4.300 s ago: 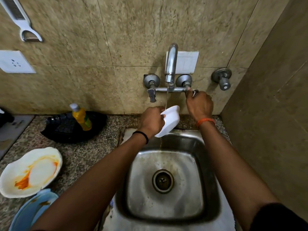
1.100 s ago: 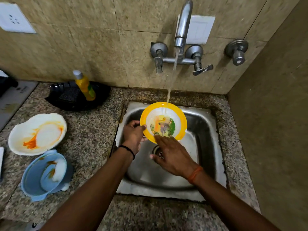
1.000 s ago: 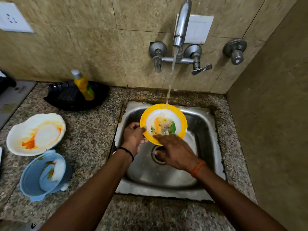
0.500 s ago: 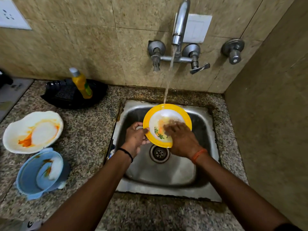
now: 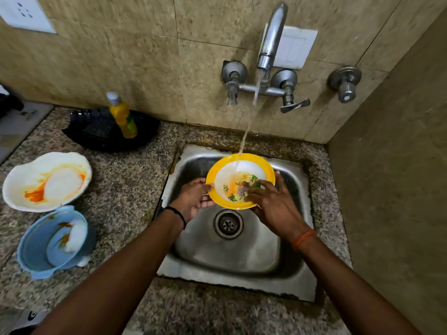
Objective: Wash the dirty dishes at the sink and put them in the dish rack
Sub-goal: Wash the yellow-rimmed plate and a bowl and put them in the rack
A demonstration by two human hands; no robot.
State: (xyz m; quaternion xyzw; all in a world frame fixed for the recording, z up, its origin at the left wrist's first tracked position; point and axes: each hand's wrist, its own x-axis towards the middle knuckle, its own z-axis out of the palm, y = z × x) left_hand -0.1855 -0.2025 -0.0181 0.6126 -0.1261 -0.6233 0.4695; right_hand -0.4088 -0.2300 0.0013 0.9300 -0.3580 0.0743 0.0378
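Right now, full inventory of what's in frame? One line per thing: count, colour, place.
plate: 1, yellow rim, white centre with food residue, held over the sink under the running water
sink: 1, steel, set in the counter, drain at centre
tap: 1, metal, on the wall above the sink, water running
wall valve: 1, metal, right of the tap
white bowl: 1, white with orange stains, counter left
blue bowl: 1, light blue, stained, counter near left
soap bottle: 1, yellow, standing on the black tray
black tray: 1, black, counter by the wall
socket plate: 1, white, wall top left
left hand: grips the plate's left rim
right hand: fingers rub the plate's inside
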